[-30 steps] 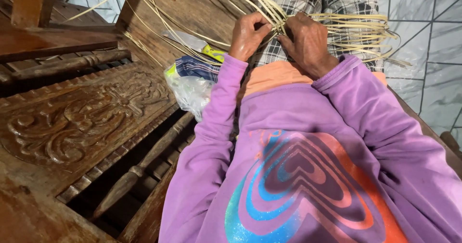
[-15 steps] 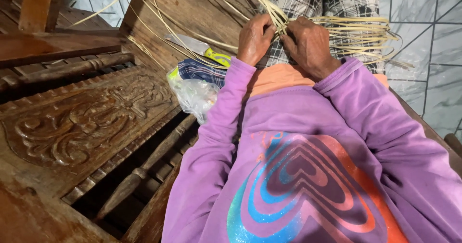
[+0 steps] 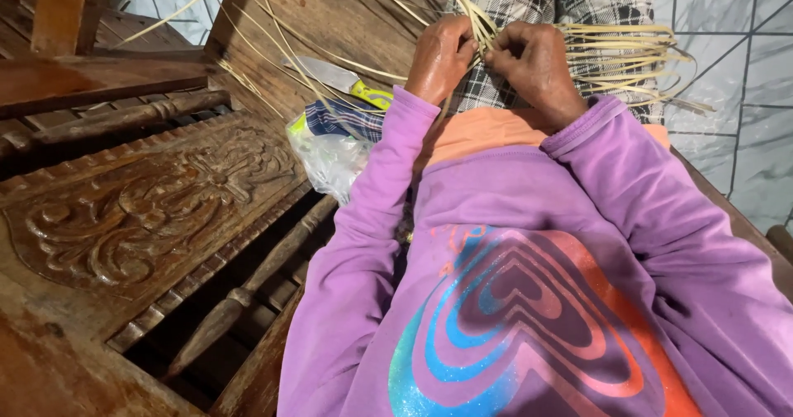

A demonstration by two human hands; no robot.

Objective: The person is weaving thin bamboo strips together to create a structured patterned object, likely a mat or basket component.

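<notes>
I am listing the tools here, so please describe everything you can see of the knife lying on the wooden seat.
The knife lies flat on the wooden seat, left of the left hand. Its plain pale blade points up-left; the handle looks yellow-green, and its end is hidden behind a clear plastic bag. A few pale straw strips cross it. Neither hand touches it.

The knife (image 3: 337, 78) with the yellow handle now lies in plain sight on the wooden bench (image 3: 330, 8), uncovered. The left hand (image 3: 442, 53) and right hand (image 3: 537, 61) have drawn closer, fingertips pinching the pale straw strips (image 3: 615, 53) between them.
</notes>
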